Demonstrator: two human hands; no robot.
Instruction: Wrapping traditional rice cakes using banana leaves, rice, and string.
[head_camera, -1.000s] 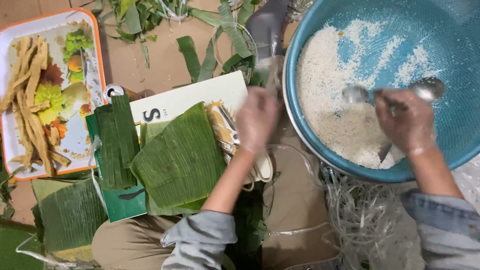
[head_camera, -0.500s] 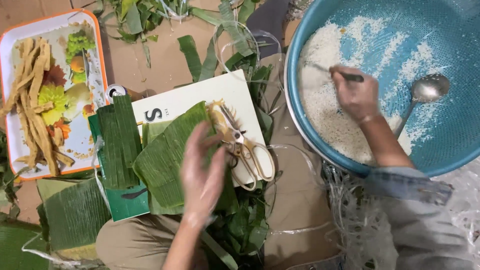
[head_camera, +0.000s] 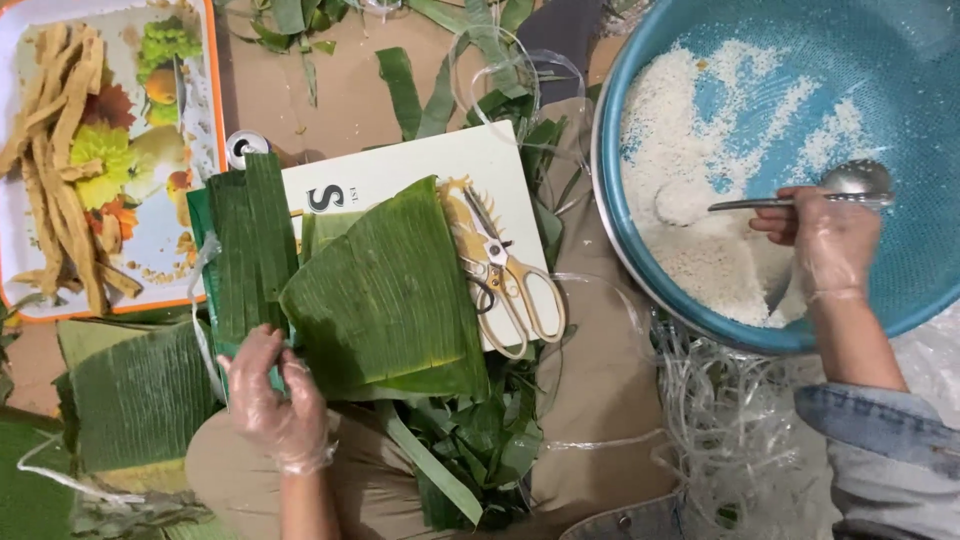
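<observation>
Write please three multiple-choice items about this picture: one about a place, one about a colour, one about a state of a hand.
1. Where do the scissors lie?
A. inside the basin
B. on the white board, right of the big banana leaf
C. on the tray of strips

2. What colour is the basin that holds the rice?
A. blue
B. red
C. black

3. What is the right hand doing?
A. resting flat on a leaf
B. holding the scissors
C. gripping a metal spoon over the rice

Answers:
1 B: the scissors rest on the board at the leaf's right edge.
2 A: the basin wall is clearly blue.
3 C: the gloved fingers close around the spoon handle, while the left hand touches the leaves.
</observation>
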